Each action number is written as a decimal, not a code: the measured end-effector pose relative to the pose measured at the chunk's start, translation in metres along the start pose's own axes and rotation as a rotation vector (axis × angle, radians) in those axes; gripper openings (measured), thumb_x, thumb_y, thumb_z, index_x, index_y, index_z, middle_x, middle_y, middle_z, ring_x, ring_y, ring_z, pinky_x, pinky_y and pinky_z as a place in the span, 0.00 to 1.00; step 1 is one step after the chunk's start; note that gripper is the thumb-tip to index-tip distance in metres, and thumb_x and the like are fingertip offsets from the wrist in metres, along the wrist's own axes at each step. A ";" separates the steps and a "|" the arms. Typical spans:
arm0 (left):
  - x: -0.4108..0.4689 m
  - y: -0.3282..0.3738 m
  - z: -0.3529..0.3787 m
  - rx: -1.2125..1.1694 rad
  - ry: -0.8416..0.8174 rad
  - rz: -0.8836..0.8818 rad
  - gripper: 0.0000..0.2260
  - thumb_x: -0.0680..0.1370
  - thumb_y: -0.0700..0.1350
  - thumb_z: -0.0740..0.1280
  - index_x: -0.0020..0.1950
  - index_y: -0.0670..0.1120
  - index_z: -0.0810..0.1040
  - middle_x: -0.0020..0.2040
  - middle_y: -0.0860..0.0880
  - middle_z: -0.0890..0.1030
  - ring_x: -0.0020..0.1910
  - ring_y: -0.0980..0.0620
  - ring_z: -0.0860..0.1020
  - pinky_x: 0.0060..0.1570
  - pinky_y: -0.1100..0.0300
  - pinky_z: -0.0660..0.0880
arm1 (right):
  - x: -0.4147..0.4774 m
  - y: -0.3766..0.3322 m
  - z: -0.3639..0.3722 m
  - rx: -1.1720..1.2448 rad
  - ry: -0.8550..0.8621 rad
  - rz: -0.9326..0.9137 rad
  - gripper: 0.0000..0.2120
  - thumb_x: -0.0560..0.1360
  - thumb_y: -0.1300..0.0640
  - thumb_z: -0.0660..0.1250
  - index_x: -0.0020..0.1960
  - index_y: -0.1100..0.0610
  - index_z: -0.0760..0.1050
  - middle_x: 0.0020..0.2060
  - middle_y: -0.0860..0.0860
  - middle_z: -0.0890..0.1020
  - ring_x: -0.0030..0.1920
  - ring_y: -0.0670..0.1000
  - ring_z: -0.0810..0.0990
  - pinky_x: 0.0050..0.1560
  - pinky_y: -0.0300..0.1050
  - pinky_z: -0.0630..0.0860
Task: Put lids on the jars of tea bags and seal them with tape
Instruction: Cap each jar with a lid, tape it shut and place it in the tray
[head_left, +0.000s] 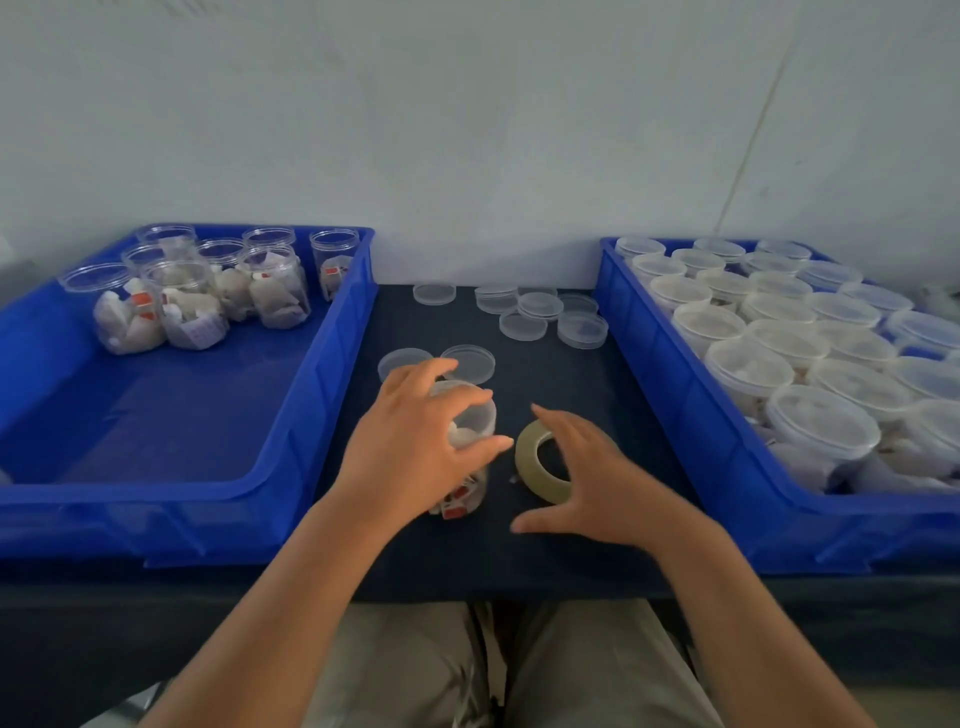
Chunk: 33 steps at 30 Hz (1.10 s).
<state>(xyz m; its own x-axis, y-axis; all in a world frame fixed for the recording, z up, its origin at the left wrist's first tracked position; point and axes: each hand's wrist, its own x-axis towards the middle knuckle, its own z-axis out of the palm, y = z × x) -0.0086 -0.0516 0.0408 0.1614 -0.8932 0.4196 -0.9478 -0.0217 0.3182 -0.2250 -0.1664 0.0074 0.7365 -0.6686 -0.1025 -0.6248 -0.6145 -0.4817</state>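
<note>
While left hand (410, 452) grips the jar (477, 415), right hand (602, 483) — splayed open — lies over tape (527, 453).

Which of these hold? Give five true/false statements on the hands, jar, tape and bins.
1. The left hand grips a jar. True.
2. The right bin holds lidded jars. True.
3. The tape lies in the right bin. False: it lies on the table, just right of the jar.
4. The left bin holds open jars. True.
5. The right hand is a fist. False: its fingers are spread, over the tape.
</note>
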 end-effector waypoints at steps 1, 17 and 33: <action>0.000 -0.003 0.000 -0.011 -0.002 -0.007 0.29 0.74 0.71 0.63 0.72 0.59 0.77 0.76 0.53 0.70 0.75 0.51 0.68 0.67 0.51 0.74 | -0.003 0.013 -0.006 -0.066 -0.028 0.026 0.58 0.60 0.21 0.73 0.82 0.38 0.53 0.80 0.38 0.57 0.79 0.43 0.57 0.75 0.47 0.62; -0.030 0.028 0.002 -0.200 0.299 0.083 0.22 0.81 0.63 0.66 0.67 0.49 0.80 0.63 0.54 0.81 0.63 0.56 0.77 0.61 0.51 0.78 | -0.055 -0.003 0.008 0.375 0.377 -0.128 0.08 0.73 0.36 0.69 0.47 0.34 0.71 0.44 0.38 0.80 0.42 0.42 0.80 0.39 0.32 0.76; -0.040 0.056 -0.013 -0.544 0.322 0.006 0.12 0.82 0.54 0.68 0.60 0.51 0.85 0.54 0.61 0.85 0.53 0.62 0.84 0.48 0.63 0.82 | -0.070 -0.041 0.016 0.390 0.567 -0.302 0.10 0.73 0.42 0.70 0.48 0.42 0.71 0.44 0.39 0.77 0.41 0.45 0.78 0.37 0.34 0.74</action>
<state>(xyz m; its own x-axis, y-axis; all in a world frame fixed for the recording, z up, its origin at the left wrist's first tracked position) -0.0643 -0.0113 0.0532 0.3113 -0.7106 0.6310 -0.6873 0.2902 0.6659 -0.2465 -0.0878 0.0201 0.5491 -0.6728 0.4957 -0.2020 -0.6824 -0.7025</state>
